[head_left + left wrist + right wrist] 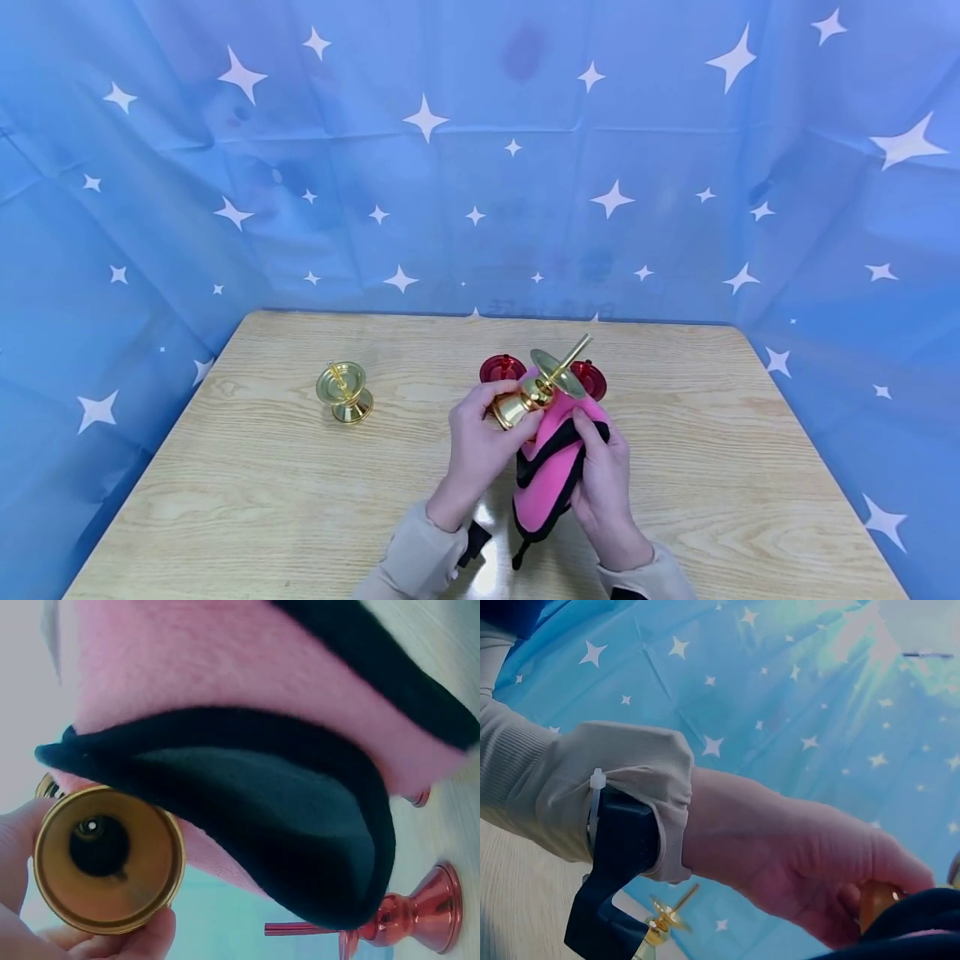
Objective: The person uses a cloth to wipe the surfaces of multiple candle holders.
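Observation:
My left hand (480,446) grips the foot of a gold candle holder (513,408), raised above the table and tilted, with its dish and thin stem leaning to the upper right. In the left wrist view the round hollow underside of the candle holder (154,892) faces the camera. My right hand (606,479) holds a pink cloth with black edging (538,502), thumb on top, close against the candle holder. The cloth (187,660) hangs in folds and has a small black loop at its lower corner. The right wrist view shows the left hand (802,844), not the right.
Another gold candle holder (351,406) stands at the left of the wooden table (262,500). Two red candle holders, one (498,364) behind the left hand and one (592,380) behind the cloth, are partly hidden. A blue star-patterned curtain (480,175) surrounds the table's back and sides.

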A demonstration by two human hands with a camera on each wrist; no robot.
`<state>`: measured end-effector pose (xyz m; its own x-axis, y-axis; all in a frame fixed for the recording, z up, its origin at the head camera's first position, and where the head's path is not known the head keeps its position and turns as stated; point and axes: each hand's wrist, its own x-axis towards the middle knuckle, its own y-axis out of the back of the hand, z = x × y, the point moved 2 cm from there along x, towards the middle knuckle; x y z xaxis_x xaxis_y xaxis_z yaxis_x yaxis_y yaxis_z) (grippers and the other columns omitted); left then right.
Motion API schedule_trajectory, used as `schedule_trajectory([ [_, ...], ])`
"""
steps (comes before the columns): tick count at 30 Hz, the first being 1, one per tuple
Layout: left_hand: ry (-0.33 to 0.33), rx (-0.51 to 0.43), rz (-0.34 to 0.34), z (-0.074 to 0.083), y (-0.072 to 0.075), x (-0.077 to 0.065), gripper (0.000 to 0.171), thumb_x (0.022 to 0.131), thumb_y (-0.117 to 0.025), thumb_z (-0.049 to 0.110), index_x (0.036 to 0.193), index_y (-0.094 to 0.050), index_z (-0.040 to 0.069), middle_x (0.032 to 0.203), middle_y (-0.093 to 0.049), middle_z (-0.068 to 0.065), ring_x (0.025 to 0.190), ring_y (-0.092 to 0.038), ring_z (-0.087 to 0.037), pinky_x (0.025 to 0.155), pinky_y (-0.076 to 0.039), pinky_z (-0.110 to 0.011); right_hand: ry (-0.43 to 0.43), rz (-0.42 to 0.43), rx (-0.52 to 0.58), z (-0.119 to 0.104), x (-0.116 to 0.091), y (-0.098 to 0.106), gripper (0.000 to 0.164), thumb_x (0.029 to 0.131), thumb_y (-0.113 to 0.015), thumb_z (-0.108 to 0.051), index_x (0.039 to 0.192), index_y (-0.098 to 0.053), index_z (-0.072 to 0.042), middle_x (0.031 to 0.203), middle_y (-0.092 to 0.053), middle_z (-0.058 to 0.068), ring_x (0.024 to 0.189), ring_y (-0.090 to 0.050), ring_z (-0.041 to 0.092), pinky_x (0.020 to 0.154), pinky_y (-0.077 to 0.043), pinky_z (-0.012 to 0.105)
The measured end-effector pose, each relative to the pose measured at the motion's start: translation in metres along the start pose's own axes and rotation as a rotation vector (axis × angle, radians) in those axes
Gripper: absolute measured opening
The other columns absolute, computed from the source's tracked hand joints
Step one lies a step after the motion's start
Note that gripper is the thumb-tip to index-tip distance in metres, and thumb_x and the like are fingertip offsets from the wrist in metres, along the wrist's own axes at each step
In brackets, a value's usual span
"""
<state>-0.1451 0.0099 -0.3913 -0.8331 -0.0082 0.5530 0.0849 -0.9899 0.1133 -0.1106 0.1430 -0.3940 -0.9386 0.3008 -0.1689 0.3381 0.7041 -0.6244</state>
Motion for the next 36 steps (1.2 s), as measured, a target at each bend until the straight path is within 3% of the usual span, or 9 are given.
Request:
schedule_trajectory([
  [4, -0.012, -0.031, 0.044, -0.001, -0.001, -0.002, 0.032, 0.067, -0.081, 0.004, 0.092, -0.06, 0.0, 0.09, -0.067, -0.012, 0.072, -0.062, -0.025, 0.06, -0.052, -0.031, 0.015, 0.029, 0.001, 0.0, 0.0, -0.002, 0.02, 0.094, -0.054, -0.004, 0.101, -0.07, -0.012, 0.098, -0.067, 0.004, 0.088, -0.065, 0.011, 0.077, -0.052, 0.023],
  [12, -0.126, 0.012, -0.014, -0.002, 0.0, -0.003, 0.026, 0.07, -0.076, 0.004, 0.092, -0.064, 0.002, 0.103, -0.067, -0.018, 0.094, -0.065, -0.026, 0.078, -0.053, -0.035, 0.006, 0.054, -0.02, 0.0, 0.0, -0.003, 0.02, 0.094, -0.052, -0.005, 0.098, -0.07, -0.013, 0.098, -0.067, 0.004, 0.091, -0.064, 0.011, 0.079, -0.052, 0.024],
  [16, -0.167, 0.03, -0.003, -0.001, -0.001, -0.002, 0.022, 0.072, -0.077, 0.006, 0.091, -0.067, 0.002, 0.097, -0.068, -0.015, 0.089, -0.065, -0.024, 0.077, -0.053, -0.035, -0.001, 0.047, -0.027, -0.001, -0.001, -0.003, 0.017, 0.094, -0.054, -0.007, 0.096, -0.07, -0.012, 0.094, -0.067, 0.003, 0.088, -0.064, 0.011, 0.077, -0.052, 0.024],
  [21, -0.188, 0.106, 0.06, 0.001, -0.003, -0.002, 0.022, 0.07, -0.08, 0.008, 0.088, -0.067, 0.003, 0.087, -0.068, -0.007, 0.08, -0.063, -0.019, 0.069, -0.052, -0.029, 0.01, 0.055, -0.08, 0.001, -0.004, -0.004, 0.016, 0.094, -0.055, -0.008, 0.096, -0.07, -0.013, 0.089, -0.068, 0.003, 0.081, -0.065, 0.01, 0.071, -0.053, 0.023],
  [27, -0.246, 0.222, 0.11, 0.006, -0.005, -0.002, 0.022, 0.071, -0.079, 0.012, 0.086, -0.066, 0.002, 0.085, -0.066, -0.007, 0.08, -0.06, -0.02, 0.067, -0.051, -0.029, 0.034, 0.066, -0.102, 0.004, -0.006, -0.006, 0.016, 0.093, -0.056, -0.006, 0.098, -0.07, -0.011, 0.091, -0.068, 0.003, 0.081, -0.064, 0.01, 0.071, -0.053, 0.022],
  [31, -0.231, 0.244, 0.044, 0.006, -0.002, -0.001, 0.024, 0.072, -0.077, 0.015, 0.089, -0.066, 0.001, 0.09, -0.065, -0.008, 0.084, -0.059, -0.021, 0.07, -0.051, -0.03, 0.004, 0.059, -0.075, 0.004, -0.005, -0.004, 0.017, 0.093, -0.055, -0.006, 0.095, -0.071, -0.011, 0.091, -0.067, 0.002, 0.082, -0.064, 0.009, 0.072, -0.052, 0.022],
  [36, -0.13, 0.113, -0.174, 0.005, 0.008, -0.001, 0.038, 0.071, -0.074, 0.014, 0.104, -0.065, -0.001, 0.107, -0.059, -0.014, 0.097, -0.057, -0.024, 0.077, -0.051, -0.03, -0.055, 0.018, -0.014, -0.001, -0.003, 0.0, 0.019, 0.094, -0.054, -0.007, 0.095, -0.072, -0.011, 0.095, -0.068, 0.002, 0.089, -0.063, 0.009, 0.077, -0.051, 0.022],
])
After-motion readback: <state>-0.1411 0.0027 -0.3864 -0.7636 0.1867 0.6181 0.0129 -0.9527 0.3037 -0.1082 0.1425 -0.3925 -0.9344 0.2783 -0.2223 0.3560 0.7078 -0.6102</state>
